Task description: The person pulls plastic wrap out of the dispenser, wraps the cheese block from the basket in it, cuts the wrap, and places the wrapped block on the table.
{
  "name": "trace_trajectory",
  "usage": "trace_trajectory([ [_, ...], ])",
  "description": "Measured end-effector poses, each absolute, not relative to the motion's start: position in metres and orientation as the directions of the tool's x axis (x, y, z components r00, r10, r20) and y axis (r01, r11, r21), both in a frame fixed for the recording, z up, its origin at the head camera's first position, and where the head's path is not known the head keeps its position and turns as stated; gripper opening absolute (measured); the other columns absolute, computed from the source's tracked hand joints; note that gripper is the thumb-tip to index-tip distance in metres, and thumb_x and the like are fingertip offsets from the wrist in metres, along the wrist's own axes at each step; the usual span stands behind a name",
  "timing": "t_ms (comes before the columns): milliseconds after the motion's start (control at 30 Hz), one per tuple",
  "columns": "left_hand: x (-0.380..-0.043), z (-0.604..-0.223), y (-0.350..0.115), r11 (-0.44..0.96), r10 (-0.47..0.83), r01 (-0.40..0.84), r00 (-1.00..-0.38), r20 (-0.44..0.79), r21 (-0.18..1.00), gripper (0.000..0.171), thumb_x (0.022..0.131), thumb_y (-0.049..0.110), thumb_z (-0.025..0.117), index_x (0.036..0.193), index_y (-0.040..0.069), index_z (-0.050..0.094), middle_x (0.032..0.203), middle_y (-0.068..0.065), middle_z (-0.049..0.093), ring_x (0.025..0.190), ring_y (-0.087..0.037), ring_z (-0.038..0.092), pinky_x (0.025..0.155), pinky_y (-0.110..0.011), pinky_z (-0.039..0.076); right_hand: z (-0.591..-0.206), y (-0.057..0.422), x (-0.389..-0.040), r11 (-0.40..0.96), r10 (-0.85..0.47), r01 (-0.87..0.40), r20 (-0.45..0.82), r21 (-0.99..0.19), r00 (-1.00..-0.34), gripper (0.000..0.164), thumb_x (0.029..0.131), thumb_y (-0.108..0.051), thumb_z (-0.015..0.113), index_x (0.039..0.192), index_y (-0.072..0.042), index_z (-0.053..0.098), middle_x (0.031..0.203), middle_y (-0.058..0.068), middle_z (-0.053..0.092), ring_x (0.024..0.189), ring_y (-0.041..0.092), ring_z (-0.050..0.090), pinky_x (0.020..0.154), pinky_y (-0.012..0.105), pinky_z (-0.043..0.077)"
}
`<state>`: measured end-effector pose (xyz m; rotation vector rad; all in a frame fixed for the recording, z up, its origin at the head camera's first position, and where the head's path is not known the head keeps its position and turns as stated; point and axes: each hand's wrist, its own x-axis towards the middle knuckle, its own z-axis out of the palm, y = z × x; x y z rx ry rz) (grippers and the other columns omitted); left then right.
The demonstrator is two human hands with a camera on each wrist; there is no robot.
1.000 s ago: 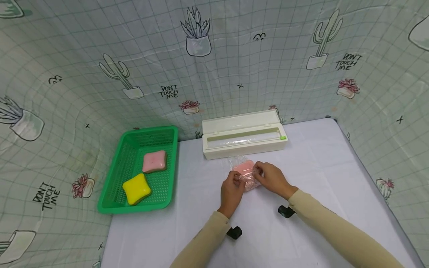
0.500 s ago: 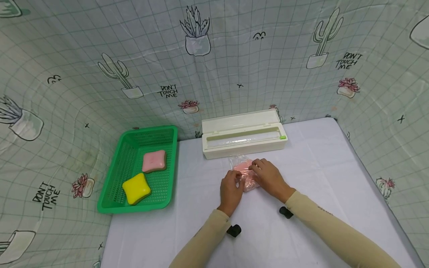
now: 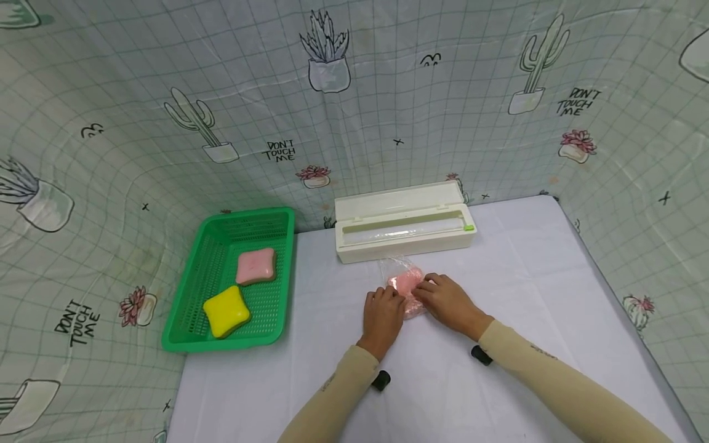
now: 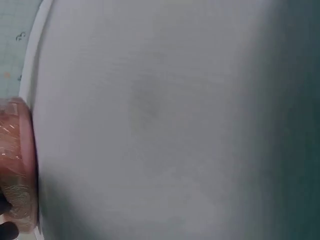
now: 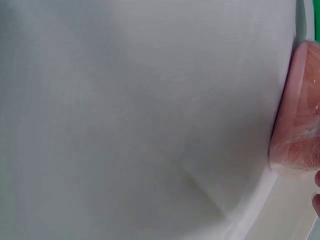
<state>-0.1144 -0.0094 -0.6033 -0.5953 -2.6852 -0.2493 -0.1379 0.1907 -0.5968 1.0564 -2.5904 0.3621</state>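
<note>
A pink soap bar [image 3: 408,282] in clear cling film lies on the table in front of the dispenser; loose film [image 3: 391,264] sticks out past its far left corner. My left hand [image 3: 382,317] has its curled fingers on the near left side of the bar. From the right, the right hand [image 3: 450,304] grips the bar's edge and the film there. The left wrist view shows the wrapped bar [image 4: 12,165] at its left border, dark fingertips [image 4: 7,230] below it. At the right border of the right wrist view, the bar [image 5: 300,115] appears with creased, glossy film.
Behind the bar stands a white cling film dispenser [image 3: 404,246], lid up, with a film roll [image 3: 401,231] and a green slider [image 3: 468,227]. On the left, a green basket [image 3: 290,271] contains a pink soap bar [image 3: 256,266] and a yellow one [image 3: 226,312].
The right hand reached in over the bar, then drew slightly back to its right side and nearer. Left fingers have shifted slightly nearer and flatter on the film. Dispenser and basket stay put.
</note>
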Motion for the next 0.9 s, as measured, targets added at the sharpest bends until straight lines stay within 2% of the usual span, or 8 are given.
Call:
trace_trajectory([
  [67, -0.115, -0.602, -0.010, 0.883, 0.367, 0.448, -0.847, 0.385, 0.143, 0.010, 0.094, 0.026, 0.082, 0.096, 0.016, 0.085, 0.096, 0.003, 0.070, 0.089, -0.016, 0.065, 0.080, -0.032, 0.051, -0.595, 0.193, -0.137, 0.699, -0.605, -0.695, 0.379, -0.169, -0.700, 0.026, 0.086, -0.005, 0.085, 0.111, -0.005, 0.079, 0.104, 0.005, 0.077, 0.104, 0.029, 0.068, 0.088, 0.044, 0.057],
  [167, -0.118, -0.599, -0.011, 0.851, 0.288, 0.412, -0.885, 0.367, 0.327, 0.008, 0.095, 0.021, 0.080, 0.098, 0.013, 0.083, 0.096, 0.001, 0.069, 0.089, -0.017, 0.065, 0.079, -0.032, 0.050, -0.589, 0.195, -0.140, 0.717, -0.517, -0.629, 0.376, -0.301, -0.769, 0.024, 0.090, -0.005, 0.081, 0.114, -0.004, 0.078, 0.107, 0.007, 0.077, 0.105, 0.030, 0.068, 0.091, 0.048, 0.056],
  [267, -0.123, -0.594, -0.013, 0.779, 0.139, 0.303, -0.938, 0.319, 0.550, 0.013, 0.096, 0.016, 0.077, 0.106, 0.008, 0.077, 0.099, -0.003, 0.070, 0.091, -0.020, 0.064, 0.080, -0.036, 0.049, -0.581, 0.192, -0.149, 0.734, -0.410, -0.531, 0.347, -0.424, -0.844, 0.023, 0.095, -0.008, 0.076, 0.117, -0.001, 0.075, 0.114, 0.013, 0.075, 0.109, 0.033, 0.067, 0.095, 0.051, 0.055],
  [367, -0.134, -0.588, -0.014, 0.714, 0.009, 0.158, -0.976, 0.217, 0.682, 0.026, 0.097, 0.017, 0.074, 0.119, 0.004, 0.067, 0.106, -0.008, 0.068, 0.097, -0.026, 0.063, 0.085, -0.042, 0.049, -0.572, 0.184, -0.163, 0.754, -0.345, -0.422, 0.244, -0.503, -0.906, 0.032, 0.099, -0.014, 0.073, 0.126, 0.004, 0.070, 0.124, 0.020, 0.070, 0.117, 0.039, 0.065, 0.100, 0.054, 0.054],
  [467, -0.148, -0.585, -0.016, 0.685, -0.053, 0.019, -0.996, 0.075, 0.729, 0.040, 0.098, 0.022, 0.073, 0.130, 0.002, 0.059, 0.110, -0.011, 0.065, 0.102, -0.029, 0.061, 0.089, -0.045, 0.047, -0.568, 0.175, -0.180, 0.774, -0.316, -0.312, 0.092, -0.551, -0.944, 0.043, 0.102, -0.019, 0.070, 0.135, 0.009, 0.063, 0.129, 0.026, 0.067, 0.123, 0.044, 0.063, 0.104, 0.057, 0.051],
  [600, -0.160, -0.583, -0.016, 0.663, -0.057, -0.109, -0.994, -0.096, 0.740, 0.048, 0.099, 0.028, 0.072, 0.137, 0.002, 0.055, 0.111, -0.013, 0.066, 0.105, -0.032, 0.060, 0.090, -0.046, 0.048, -0.570, 0.167, -0.199, 0.776, -0.301, -0.208, -0.060, -0.596, -0.952, 0.045, 0.105, -0.022, 0.064, 0.135, 0.012, 0.061, 0.125, 0.029, 0.069, 0.117, 0.044, 0.067, 0.101, 0.057, 0.053],
  [733, -0.168, -0.580, -0.017, 0.633, -0.047, -0.168, -0.983, -0.179, 0.756, 0.050, 0.099, 0.028, 0.070, 0.139, 0.002, 0.053, 0.112, -0.014, 0.067, 0.105, -0.034, 0.060, 0.090, -0.047, 0.048, -0.573, 0.162, -0.212, 0.733, -0.297, -0.143, -0.124, -0.665, -0.947, 0.042, 0.105, -0.020, 0.062, 0.131, 0.014, 0.062, 0.118, 0.029, 0.071, 0.108, 0.041, 0.069, 0.096, 0.056, 0.055],
  [900, -0.174, -0.581, -0.021, 0.523, -0.022, -0.196, -0.976, -0.217, 0.830, 0.057, 0.097, 0.025, 0.072, 0.143, 0.001, 0.048, 0.117, -0.018, 0.070, 0.107, -0.035, 0.064, 0.091, -0.047, 0.050, -0.577, 0.163, -0.221, 0.640, -0.280, -0.044, -0.180, -0.767, -0.943, 0.040, 0.099, -0.011, 0.066, 0.129, 0.016, 0.062, 0.115, 0.029, 0.070, 0.105, 0.036, 0.068, 0.093, 0.048, 0.057],
])
